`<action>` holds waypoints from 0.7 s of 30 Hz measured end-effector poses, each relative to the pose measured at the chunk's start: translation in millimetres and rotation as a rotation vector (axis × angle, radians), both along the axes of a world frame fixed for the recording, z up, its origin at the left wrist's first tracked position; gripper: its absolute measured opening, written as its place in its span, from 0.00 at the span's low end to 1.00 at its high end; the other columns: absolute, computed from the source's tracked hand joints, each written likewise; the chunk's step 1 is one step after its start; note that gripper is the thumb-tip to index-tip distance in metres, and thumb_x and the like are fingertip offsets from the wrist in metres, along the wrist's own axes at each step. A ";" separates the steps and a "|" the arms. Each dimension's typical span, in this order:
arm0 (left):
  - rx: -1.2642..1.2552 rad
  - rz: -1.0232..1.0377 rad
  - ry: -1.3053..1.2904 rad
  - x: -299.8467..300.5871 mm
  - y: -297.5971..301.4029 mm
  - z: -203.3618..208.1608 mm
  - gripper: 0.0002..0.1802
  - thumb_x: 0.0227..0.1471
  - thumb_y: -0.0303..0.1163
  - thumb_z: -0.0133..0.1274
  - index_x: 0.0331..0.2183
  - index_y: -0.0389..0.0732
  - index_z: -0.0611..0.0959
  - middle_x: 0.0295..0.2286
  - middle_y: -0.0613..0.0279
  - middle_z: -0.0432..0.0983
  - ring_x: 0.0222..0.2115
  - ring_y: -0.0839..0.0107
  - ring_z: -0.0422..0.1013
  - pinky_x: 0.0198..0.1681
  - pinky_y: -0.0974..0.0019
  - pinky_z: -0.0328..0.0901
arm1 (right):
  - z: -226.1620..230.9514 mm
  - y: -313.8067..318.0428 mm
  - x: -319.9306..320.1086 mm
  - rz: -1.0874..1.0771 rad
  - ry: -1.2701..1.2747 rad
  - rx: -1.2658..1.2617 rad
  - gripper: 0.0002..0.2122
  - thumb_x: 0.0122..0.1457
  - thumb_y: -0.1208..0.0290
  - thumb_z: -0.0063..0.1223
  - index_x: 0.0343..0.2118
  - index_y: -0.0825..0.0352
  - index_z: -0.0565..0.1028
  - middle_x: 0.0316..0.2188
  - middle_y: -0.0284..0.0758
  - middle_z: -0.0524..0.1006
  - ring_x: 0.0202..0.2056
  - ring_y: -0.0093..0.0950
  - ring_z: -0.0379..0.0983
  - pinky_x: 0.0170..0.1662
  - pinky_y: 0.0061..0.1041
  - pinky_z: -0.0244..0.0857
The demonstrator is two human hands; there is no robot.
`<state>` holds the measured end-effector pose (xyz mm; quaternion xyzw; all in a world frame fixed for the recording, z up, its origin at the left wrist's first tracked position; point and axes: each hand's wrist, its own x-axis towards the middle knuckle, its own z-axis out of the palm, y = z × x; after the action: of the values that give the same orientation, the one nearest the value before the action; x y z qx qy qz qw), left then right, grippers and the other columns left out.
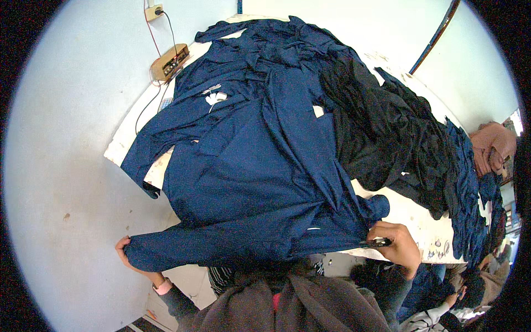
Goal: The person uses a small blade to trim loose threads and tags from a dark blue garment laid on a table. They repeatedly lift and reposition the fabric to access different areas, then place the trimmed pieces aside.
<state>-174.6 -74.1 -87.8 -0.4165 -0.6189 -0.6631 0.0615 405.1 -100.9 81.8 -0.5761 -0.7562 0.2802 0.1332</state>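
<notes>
A navy blue garment lies spread over the near part of the table, its near edge stretched out towards me. My left hand grips the far-left end of that edge, with the fingers partly behind the cloth. At the right end, my right hand is closed round small dark scissors, their tip against the cloth's edge. Whether that hand also pinches the fabric, I cannot tell. A cuff-like roll of navy cloth sticks out just beyond my right hand. White tags lie on the garment.
More navy garments heap up at the table's far end, and black garments pile to the right. A wooden box with cords stands at the back left by the wall. Other people are at the right, one with a hand showing.
</notes>
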 end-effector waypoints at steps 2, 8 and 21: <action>0.022 0.000 -0.116 -10.2 -4.8 -6.5 0.07 0.51 0.22 0.48 0.35 0.41 0.73 0.31 0.68 0.66 0.32 0.75 0.62 0.39 0.73 0.60 | -2.9 10.3 -7.3 0.072 0.094 0.050 0.16 0.39 0.86 0.61 0.34 0.66 0.79 0.39 0.37 0.80 0.39 0.38 0.80 0.39 0.31 0.74; -0.217 0.227 -0.046 -66.1 -35.9 -46.0 0.15 0.53 0.28 0.48 0.44 0.41 0.72 0.37 0.66 0.66 0.39 0.70 0.64 0.48 0.67 0.60 | -5.3 34.5 -43.3 -0.124 -0.004 0.227 0.12 0.40 0.83 0.66 0.30 0.67 0.79 0.39 0.38 0.79 0.40 0.35 0.79 0.42 0.28 0.73; 0.037 0.143 -0.034 -84.4 -10.8 15.1 0.28 0.53 0.42 0.52 0.53 0.39 0.74 0.47 0.57 0.74 0.46 0.65 0.69 0.53 0.62 0.61 | -90.6 41.4 -60.2 0.209 0.081 0.354 0.20 0.38 0.72 0.60 0.40 0.56 0.82 0.37 0.28 0.83 0.26 0.31 0.75 0.34 0.30 0.66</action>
<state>-258.9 -84.9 -72.8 -0.3587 -0.6357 -0.6753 0.1060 344.9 -59.5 -8.8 -0.4503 -0.8433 0.1782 0.2329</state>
